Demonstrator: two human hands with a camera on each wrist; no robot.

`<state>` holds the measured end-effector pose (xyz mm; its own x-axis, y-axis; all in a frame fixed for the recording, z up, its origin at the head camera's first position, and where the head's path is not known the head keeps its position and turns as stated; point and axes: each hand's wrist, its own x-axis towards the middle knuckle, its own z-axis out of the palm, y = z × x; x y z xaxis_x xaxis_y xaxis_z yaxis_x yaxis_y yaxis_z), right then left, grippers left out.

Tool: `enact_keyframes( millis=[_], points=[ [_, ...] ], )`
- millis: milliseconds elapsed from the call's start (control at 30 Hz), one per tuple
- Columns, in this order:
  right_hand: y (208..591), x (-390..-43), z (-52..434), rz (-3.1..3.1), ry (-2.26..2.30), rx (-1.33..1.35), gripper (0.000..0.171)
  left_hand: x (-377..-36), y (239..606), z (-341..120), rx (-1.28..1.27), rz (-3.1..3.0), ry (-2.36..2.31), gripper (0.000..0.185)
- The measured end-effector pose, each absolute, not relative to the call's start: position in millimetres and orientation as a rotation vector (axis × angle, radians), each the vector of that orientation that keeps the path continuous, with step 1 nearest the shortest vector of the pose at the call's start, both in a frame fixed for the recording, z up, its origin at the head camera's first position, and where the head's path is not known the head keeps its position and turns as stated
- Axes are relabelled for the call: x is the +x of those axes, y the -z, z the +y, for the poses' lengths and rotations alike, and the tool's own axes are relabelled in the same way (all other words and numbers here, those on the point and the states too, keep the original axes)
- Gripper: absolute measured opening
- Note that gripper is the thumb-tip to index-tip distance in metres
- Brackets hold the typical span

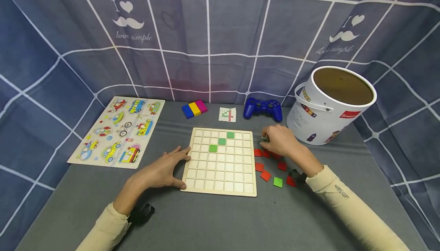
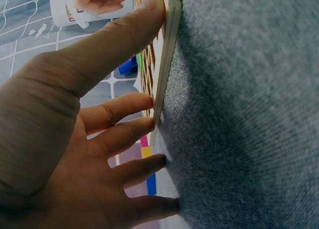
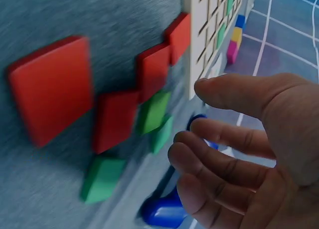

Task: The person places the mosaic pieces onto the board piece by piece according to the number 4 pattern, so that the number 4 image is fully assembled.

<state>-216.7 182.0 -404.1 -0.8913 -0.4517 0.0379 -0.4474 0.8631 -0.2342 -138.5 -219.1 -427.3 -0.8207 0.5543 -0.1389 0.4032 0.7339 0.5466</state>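
**Small tiles beside a grid board: light, thin, easy to slide**

On the far left lies a vehicle puzzle point(image 1: 118, 130), not touched. Next we see our left hand point(image 1: 165, 169) flat on the grey table point(image 1: 213, 220), fingers straight and spread, the thumb and fingertips point(image 2: 149, 12) pressing against the left edge of the wooden grid board point(image 1: 220, 161). It grips nothing; it only keeps the board steady. The board looks stiff and thin, with three green tiles already in its far cells.

To the right of the board, loose red tiles point(image 1: 265, 175) and one near green tile point(image 1: 277, 182) lie on the table. Our right hand point(image 1: 280, 140) hovers over the far end of this group, fingers loosely curved and apart; in the wrist view it seems to hold nothing, though in the head view we cannot tell for sure. We judge the tiles light, rigid and flat, so they are best pinched by two opposite edges, or first slid a little to lift a corner. The white bucket point(image 1: 330, 106) stands far right.
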Motion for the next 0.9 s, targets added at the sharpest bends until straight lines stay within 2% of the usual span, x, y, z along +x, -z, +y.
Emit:
enact_keyframes(
  millis=[367, 700, 900],
  points=[
    [414.7, -222.3, 191.8, 2.983, 0.336, -0.631, 0.030, -137.1, 427.7, -222.0, 0.741, 2.639, -0.751, 0.082],
    [416.5, -221.6, 193.0, 2.984, 0.376, -0.629, 0.021, -138.0, 426.8, -219.2, 0.725, 2.642, -0.735, 0.079],
    [417.2, -218.8, 186.1, 3.008, 0.435, -0.716, 0.016, -137.7, 427.2, -218.7, 0.729, 2.640, -0.737, 0.081]
  ],
)
